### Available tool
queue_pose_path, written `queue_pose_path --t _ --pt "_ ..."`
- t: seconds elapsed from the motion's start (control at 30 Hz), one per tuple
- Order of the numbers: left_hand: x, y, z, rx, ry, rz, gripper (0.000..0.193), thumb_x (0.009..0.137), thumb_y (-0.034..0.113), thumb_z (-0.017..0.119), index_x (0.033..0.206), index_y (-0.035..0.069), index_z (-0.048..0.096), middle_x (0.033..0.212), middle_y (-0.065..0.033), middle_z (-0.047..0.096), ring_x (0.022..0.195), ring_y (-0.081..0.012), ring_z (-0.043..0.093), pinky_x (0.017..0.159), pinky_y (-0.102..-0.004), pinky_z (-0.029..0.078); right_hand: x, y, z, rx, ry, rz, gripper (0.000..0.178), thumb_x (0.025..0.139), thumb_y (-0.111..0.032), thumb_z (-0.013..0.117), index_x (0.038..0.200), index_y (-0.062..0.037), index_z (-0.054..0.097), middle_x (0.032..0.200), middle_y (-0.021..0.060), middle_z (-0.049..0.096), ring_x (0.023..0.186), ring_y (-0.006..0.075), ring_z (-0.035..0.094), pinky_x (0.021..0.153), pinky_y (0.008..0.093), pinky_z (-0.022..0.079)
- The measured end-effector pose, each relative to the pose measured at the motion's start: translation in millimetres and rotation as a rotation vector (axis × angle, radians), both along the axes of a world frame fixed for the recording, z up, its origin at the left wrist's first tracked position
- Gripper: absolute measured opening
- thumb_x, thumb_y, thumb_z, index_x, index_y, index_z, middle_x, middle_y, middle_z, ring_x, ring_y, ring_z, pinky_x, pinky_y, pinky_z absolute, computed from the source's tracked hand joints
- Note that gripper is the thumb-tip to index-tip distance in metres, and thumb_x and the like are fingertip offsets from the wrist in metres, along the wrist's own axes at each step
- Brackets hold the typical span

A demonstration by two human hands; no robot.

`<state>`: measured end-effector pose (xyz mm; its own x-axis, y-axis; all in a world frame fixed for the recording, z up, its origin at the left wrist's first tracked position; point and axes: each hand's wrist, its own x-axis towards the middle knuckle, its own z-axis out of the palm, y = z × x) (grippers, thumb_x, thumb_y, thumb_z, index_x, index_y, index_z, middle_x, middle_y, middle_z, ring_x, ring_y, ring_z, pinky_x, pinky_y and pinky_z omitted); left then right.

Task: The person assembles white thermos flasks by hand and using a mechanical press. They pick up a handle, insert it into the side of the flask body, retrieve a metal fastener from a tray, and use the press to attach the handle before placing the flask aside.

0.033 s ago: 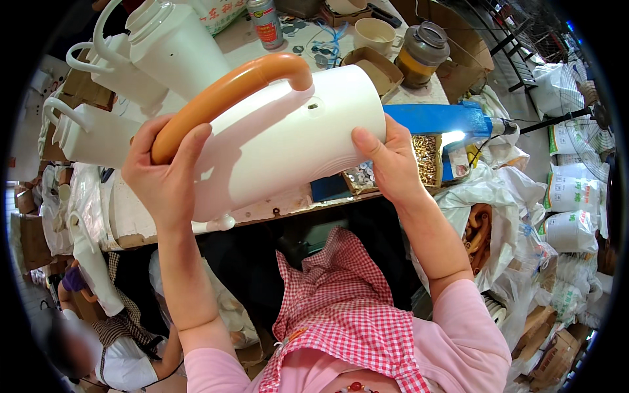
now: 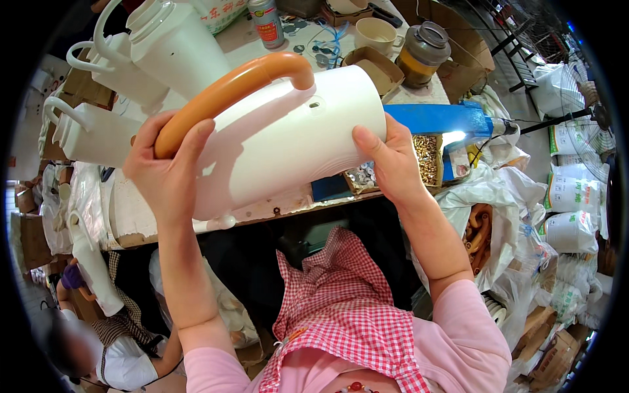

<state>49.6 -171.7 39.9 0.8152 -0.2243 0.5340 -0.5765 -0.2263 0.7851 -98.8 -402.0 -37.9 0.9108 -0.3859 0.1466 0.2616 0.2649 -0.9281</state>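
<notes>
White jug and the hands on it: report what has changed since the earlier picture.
Left hand and orange handle shifted very slightly rightward; nothing was taken hold of or let go. Right hand still grips the white jug; can and lidded jar stayed put.

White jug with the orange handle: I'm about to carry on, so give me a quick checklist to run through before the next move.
1. Left hand gripping the orange handle near its left end: ok.
2. Right hand on the white jug near its right end, thumb on the outside: ok.
3. Small hole beside the handle's right end covered: not ok, it shows open.
4. Handle's right end firmly seated on the jug: cannot tell from this angle.
5. Held jug clear of the standing white jugs: cannot tell, they overlap in view.
</notes>
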Motion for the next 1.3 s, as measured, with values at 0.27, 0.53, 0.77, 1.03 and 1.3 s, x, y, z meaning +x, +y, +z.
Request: queue_pose_path --t 0.27,0.53,0.77,1.03,1.3 --pt "-0.9 -7.2 18.7 0.525 -0.054 -0.026 0.029 0.089 0.031 0.074 0.096 0.003 0.069 0.078 -0.0071 0.067 0.069 -0.0174 0.062 0.066 -0.0301 0.048 -2.1 5.6 2.0 -0.01 0.091 -0.008 0.045 0.099 -0.03 0.065 0.126 0.0057 0.059 0.11 0.0091 0.07 0.097 0.0139 0.065 0.084 0.0294 0.055" --pt "10.1 -92.1 50.7 0.989 -0.265 -0.296 0.03 0.096 0.029 0.062 0.095 -0.001 0.067 0.088 -0.0101 0.074 0.07 -0.0203 0.063 0.066 -0.0341 0.048 3.8 -0.6 7.6 0.003 0.119 -0.003 0.042 0.098 -0.028 0.062 0.125 0.0034 0.059 0.101 0.0106 0.071 0.083 0.0164 0.071 0.057 0.0312 0.061" --pt "-10.1 -89.3 62.6 0.859 0.0 -0.383 0.029 0.097 0.028 0.066 0.094 -0.001 0.07 0.069 0.0042 0.053 0.062 -0.004 0.04 0.054 -0.0239 0.033 4.0 -9.7 6.7 -0.052 0.187 0.056 0.045 0.095 -0.034 0.06 0.124 0.0007 0.062 0.105 0.0143 0.07 0.088 0.0227 0.07 0.057 0.0347 0.061" --pt "-13.3 -89.9 57.6 0.873 -0.013 -0.447 0.029 0.097 0.028 0.068 0.093 0.0 0.068 0.067 0.0044 0.048 0.062 -0.0039 0.039 0.053 -0.0246 0.031 7.0 -7.3 -1.4 -0.063 0.155 0.031 0.044 0.095 -0.036 0.06 0.12 0.0004 0.065 0.103 0.0139 0.07 0.082 0.0237 0.07 0.054 0.0335 0.06" --pt "-22.0 -97.2 62.1 1.101 -0.192 -0.371 0.042 0.094 0.04 0.067 0.087 -0.001 0.065 0.072 -0.0168 0.067 0.061 -0.028 0.06 0.059 -0.0378 0.048 9.5 -5.4 -6.1 -0.077 0.13 0.011 0.044 0.096 -0.034 0.06 0.122 0.0017 0.063 0.099 0.0142 0.07 0.077 0.0233 0.071 0.053 0.0334 0.059"
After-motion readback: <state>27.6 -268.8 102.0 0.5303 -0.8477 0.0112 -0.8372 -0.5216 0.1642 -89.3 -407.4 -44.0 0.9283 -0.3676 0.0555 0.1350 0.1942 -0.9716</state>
